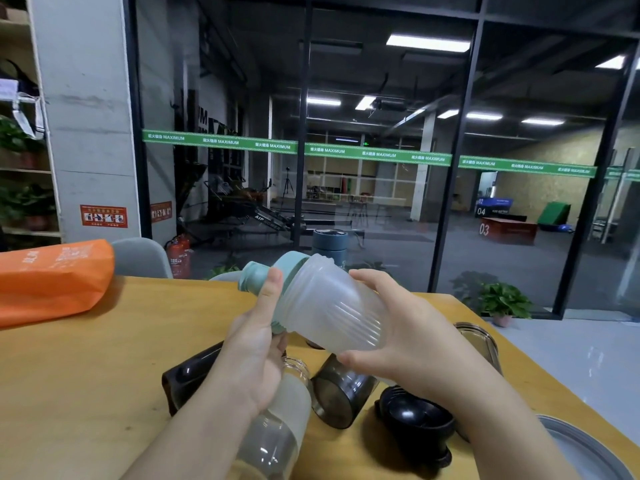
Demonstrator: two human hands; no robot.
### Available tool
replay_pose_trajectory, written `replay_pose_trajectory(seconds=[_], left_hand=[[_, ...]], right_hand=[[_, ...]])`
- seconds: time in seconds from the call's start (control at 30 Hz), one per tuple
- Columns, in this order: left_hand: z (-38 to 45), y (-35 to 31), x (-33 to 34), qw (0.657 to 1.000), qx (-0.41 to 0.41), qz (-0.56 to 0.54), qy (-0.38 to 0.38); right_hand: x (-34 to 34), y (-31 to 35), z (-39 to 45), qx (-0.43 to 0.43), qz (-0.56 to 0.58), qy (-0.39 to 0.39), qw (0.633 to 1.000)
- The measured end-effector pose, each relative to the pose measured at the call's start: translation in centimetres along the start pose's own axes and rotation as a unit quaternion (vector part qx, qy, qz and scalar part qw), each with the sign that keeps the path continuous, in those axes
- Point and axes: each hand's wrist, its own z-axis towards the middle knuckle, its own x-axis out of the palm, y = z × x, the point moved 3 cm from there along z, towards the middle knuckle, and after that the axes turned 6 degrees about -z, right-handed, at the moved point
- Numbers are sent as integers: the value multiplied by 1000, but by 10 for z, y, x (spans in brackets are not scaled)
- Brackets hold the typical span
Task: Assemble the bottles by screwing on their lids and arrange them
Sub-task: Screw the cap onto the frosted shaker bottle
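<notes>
frosted bottle and mint lid held in mid-air, threads not clearly seated

the person holds a frosted white bottle [337, 306] tilted above the wooden table [104, 368], its mouth pointing up and to the left; the right hand [405, 337] is wrapped around the ribbed body, thumb underneath and fingers over the top, closed on it; the left hand [256, 344] is closed on the mint green lid [268, 278], thumb lying along its side; the lid sits over the bottle's neck, though whether its threads have caught cannot be told from here.

below the hands lie a clear glass bottle [273, 424] with no cap, a dark smoky bottle [341, 393] on its side, and a black lid [415, 420]; a blue cup [329, 242] stands at the far edge.

the likeliest trouble is cross-threading, since the bottle is slanted and the lid may be turned on askew; a loose grip on the smooth plastic could also let the bottle slip onto the glass bottle beneath; the bottles lying on their sides could roll toward the table edge if knocked.
</notes>
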Motion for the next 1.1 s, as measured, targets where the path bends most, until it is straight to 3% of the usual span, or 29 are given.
replay_pose_trajectory(seconds=[0.17,0.57,0.9,1.1], left_hand=[[1,3,2,999,-12,-11,42],[4,1,-4,998,-34,13,56],[7,-5,-4,978,-57,46,195],[6,-4,-4,967,-69,41,243]], right_hand=[[3,0,0,-14,-32,-9,999],[5,3,2,-43,-92,-17,995],[-5,-14,-3,43,88,64,993],[-5,-22,-4,56,147,68,985]])
